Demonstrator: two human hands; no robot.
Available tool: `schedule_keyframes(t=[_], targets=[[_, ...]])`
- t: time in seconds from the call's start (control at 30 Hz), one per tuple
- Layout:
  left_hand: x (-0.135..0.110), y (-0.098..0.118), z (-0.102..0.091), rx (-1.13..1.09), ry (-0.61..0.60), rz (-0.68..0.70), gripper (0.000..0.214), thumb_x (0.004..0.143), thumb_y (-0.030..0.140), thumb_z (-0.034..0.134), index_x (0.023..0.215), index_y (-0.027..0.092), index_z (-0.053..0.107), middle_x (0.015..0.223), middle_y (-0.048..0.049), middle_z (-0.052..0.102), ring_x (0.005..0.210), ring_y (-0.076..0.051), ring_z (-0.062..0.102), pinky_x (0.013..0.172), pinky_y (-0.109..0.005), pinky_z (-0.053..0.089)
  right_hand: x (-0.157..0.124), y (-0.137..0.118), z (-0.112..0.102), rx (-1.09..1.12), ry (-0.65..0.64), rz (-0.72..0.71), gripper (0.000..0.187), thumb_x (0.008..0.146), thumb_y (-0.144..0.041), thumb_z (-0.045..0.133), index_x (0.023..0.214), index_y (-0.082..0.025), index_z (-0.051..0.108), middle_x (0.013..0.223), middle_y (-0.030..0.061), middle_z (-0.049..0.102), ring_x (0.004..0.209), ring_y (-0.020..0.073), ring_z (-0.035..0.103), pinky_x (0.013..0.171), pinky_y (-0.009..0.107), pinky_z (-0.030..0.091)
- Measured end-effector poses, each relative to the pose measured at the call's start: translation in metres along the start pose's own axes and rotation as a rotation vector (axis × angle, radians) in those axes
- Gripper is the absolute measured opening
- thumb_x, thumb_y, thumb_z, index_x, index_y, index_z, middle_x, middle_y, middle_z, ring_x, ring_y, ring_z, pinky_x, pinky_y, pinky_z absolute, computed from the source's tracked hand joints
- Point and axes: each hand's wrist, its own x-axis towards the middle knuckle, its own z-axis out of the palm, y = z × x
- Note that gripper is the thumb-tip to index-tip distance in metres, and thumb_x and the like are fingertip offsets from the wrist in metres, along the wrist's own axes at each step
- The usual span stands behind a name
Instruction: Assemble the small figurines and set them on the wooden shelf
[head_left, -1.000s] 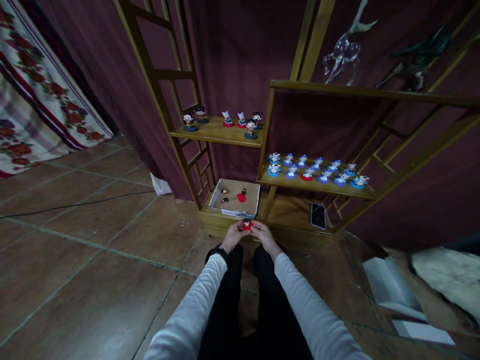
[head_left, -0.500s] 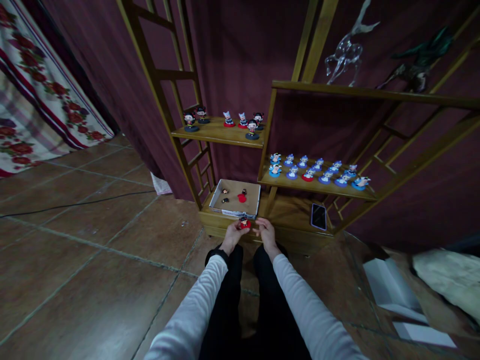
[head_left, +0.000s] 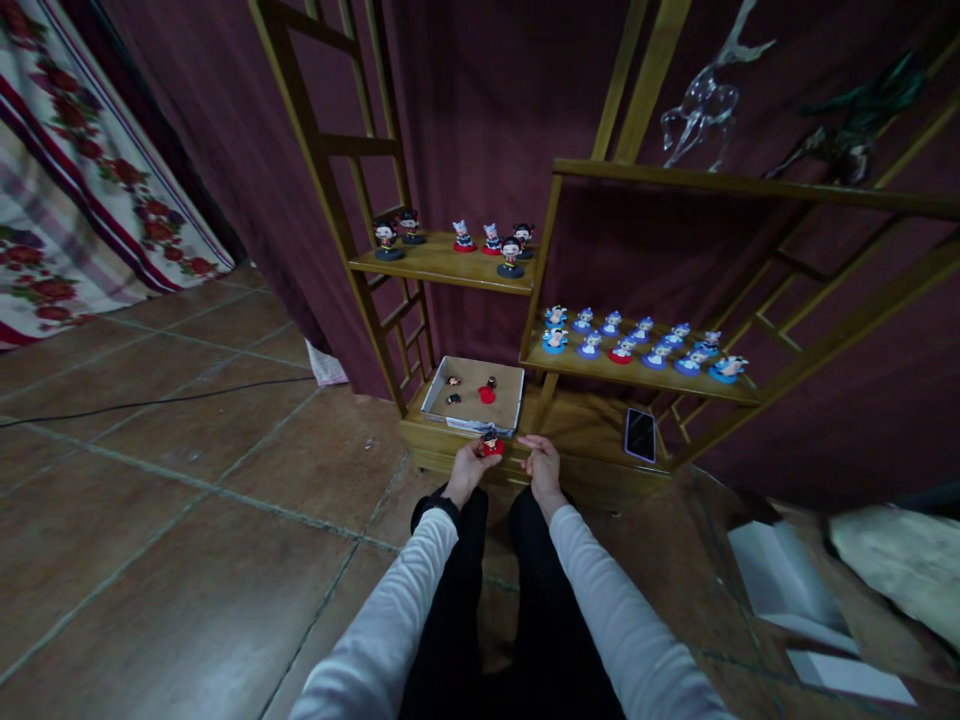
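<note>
My left hand [head_left: 467, 468] pinches a small figurine [head_left: 491, 444] with dark hair and a red base, just in front of an open shallow box [head_left: 509, 407]. To the right of it, my right hand [head_left: 543, 465] holds nothing that I can see; its index finger points toward the figurine and the fingers are apart from it. Inside the box lie a red base piece [head_left: 487, 395] and several small dark figurine parts [head_left: 453, 381]. The box rests on the lowest board of a wooden display shelf [head_left: 442, 268].
Several blue and purple figurines [head_left: 589, 345] stand in rows on the right shelf, and black-haired ones [head_left: 511, 257] on the upper left. A phone [head_left: 640, 435] lies at the lower right. Above stand a clear glass deer [head_left: 705, 110] and a dark statue [head_left: 844, 140]. White box pieces [head_left: 787, 575] lie on the floor.
My right hand has drawn slightly right, away from the figurine, with its index finger extended. The left hand still holds the figurine in nearly the same place. The view has shifted a little.
</note>
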Motion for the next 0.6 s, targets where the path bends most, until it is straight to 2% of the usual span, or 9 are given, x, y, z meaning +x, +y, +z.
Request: schedule_keyframes(t=[0.17, 0.3, 0.5, 0.6], targets=[[-0.001, 0.002, 0.001, 0.005, 0.000, -0.012, 0.031, 0.050, 0.022, 0.076, 0.078, 0.013, 0.065, 0.073, -0.0037, 0.067, 0.067, -0.015, 0.059, 0.072, -0.029, 0.045, 0.003, 0.000, -0.001, 0.091, -0.023, 0.033, 0.024, 0.063, -0.031, 0.050, 0.084, -0.021, 0.054, 0.082, 0.0012, 0.069, 0.032, 0.0030, 0.038, 0.043, 0.024, 0.040], [-0.002, 0.003, 0.001, 0.020, -0.001, -0.007, 0.029, 0.052, 0.020, 0.076, 0.077, 0.013, 0.065, 0.071, -0.0033, 0.066, 0.067, -0.016, 0.058, 0.073, -0.031, 0.045, 0.008, 0.001, -0.003, 0.179, 0.000, 0.106, 0.023, 0.061, -0.029, 0.056, 0.083, -0.020, 0.056, 0.083, 0.0021, 0.068, 0.043, 0.0067, 0.050, 0.053, 0.027, 0.046], [0.000, -0.002, -0.001, 0.024, -0.007, -0.011, 0.029, 0.052, 0.019, 0.077, 0.077, 0.012, 0.065, 0.073, -0.0043, 0.066, 0.067, -0.016, 0.058, 0.074, -0.033, 0.045, 0.011, 0.007, -0.007, 0.111, -0.004, 0.093, 0.023, 0.060, -0.029, 0.060, 0.082, -0.021, 0.056, 0.088, 0.0012, 0.066, 0.039, 0.0028, 0.040, 0.055, 0.028, 0.047], [0.002, -0.005, -0.002, 0.027, -0.015, -0.012, 0.031, 0.049, 0.019, 0.078, 0.077, 0.013, 0.065, 0.073, -0.0038, 0.066, 0.066, -0.016, 0.058, 0.073, -0.033, 0.045, 0.012, 0.011, -0.009, 0.167, -0.043, 0.080, 0.025, 0.060, -0.027, 0.061, 0.084, -0.023, 0.055, 0.093, 0.0020, 0.064, 0.053, 0.0086, 0.056, 0.064, 0.032, 0.050]])
